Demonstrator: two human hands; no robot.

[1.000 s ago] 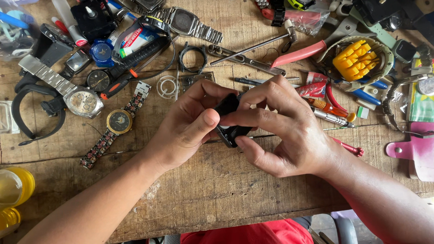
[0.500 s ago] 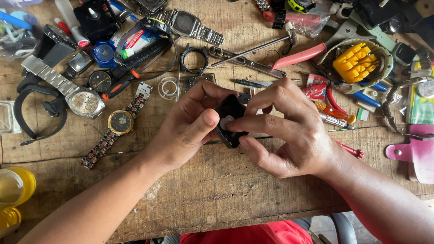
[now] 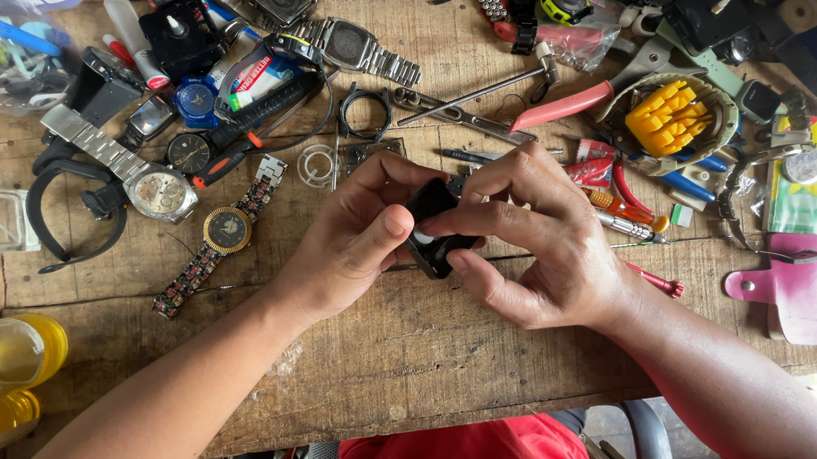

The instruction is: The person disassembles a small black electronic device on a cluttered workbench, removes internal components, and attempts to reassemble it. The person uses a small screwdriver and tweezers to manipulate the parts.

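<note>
Both hands meeting over the middle of the worn wooden plank desk (image 3: 415, 350), closed around a small black rectangular plastic piece (image 3: 435, 228). Left hand (image 3: 358, 237) curled, thumb pressed against the near left side of the black piece, fingers wrapped behind it. Right hand (image 3: 540, 241) gripping the same piece from the right, index finger laid across its top, thumb tucked beneath. Black piece held just above the desk, tilted, partly hidden by the fingers; exact kind hard to tell.

Left of the hands, lying flat: a gold-faced round wristwatch with a dark patterned band (image 3: 227, 230), and farther left a silver metal wristwatch with a pale dial and steel link bracelet (image 3: 150, 187). Beyond these, a black plastic strap loop (image 3: 45, 221) near the left edge. At the far side, a square-faced steel bracelet watch (image 3: 348, 44). Just beyond the hands, a thin clear ring (image 3: 317, 164) and a black round ring (image 3: 363, 111).

Right of the hands, red-handled pliers (image 3: 560, 105) pointing left, and a yellow ridged plastic block inside a round woven holder (image 3: 668, 113). Near the right edge, a pink leather pouch (image 3: 803, 288). At the near left edge, yellow translucent bottles (image 3: 10, 357). Red cloth (image 3: 457, 450) below the near edge of the desk.
</note>
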